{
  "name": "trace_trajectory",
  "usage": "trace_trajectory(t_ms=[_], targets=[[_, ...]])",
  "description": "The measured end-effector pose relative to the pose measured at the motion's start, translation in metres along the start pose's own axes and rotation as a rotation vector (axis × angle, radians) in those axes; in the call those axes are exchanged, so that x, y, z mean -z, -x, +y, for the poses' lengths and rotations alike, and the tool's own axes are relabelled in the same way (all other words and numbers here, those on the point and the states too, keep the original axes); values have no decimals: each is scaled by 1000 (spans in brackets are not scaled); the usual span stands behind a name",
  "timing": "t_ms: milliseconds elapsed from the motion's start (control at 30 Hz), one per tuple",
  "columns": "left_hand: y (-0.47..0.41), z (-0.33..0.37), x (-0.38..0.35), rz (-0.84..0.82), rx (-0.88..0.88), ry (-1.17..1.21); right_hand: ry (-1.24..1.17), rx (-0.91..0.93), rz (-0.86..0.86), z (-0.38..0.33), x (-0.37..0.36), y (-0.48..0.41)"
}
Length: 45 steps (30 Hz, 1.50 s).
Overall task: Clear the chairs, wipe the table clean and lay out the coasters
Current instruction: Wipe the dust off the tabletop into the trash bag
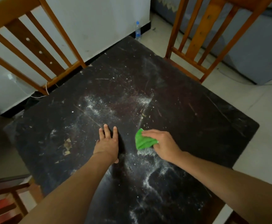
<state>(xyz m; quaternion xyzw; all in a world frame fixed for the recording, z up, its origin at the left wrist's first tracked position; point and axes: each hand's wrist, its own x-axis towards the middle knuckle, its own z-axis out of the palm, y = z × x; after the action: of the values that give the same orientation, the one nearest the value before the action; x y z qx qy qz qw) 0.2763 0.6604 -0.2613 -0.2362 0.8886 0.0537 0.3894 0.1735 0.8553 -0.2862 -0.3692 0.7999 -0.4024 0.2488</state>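
A dark square table [196, 113] fills the middle of the view, streaked with white powder and crumbs. My left hand [107, 143] lies flat on the tabletop near its centre, fingers straight and spread. My right hand [162, 144] presses a crumpled green cloth [142, 140] onto the table just right of the left hand; the fingers lie over the cloth. White powder [149, 160] trails from below the cloth toward the near edge. No coasters are in view.
Two wooden chairs stand at the far sides: one at the upper left [35, 50], one at the upper right [208, 33]. Another chair [6, 201] with red parts shows at the lower left. A plastic water bottle [137, 30] stands on the floor by the wall.
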Motion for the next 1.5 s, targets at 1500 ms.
trace_trajectory(t_ms=[1500], targets=[[-45,-27,41,-18,-2,66,257,102,-8,5,35,-100]])
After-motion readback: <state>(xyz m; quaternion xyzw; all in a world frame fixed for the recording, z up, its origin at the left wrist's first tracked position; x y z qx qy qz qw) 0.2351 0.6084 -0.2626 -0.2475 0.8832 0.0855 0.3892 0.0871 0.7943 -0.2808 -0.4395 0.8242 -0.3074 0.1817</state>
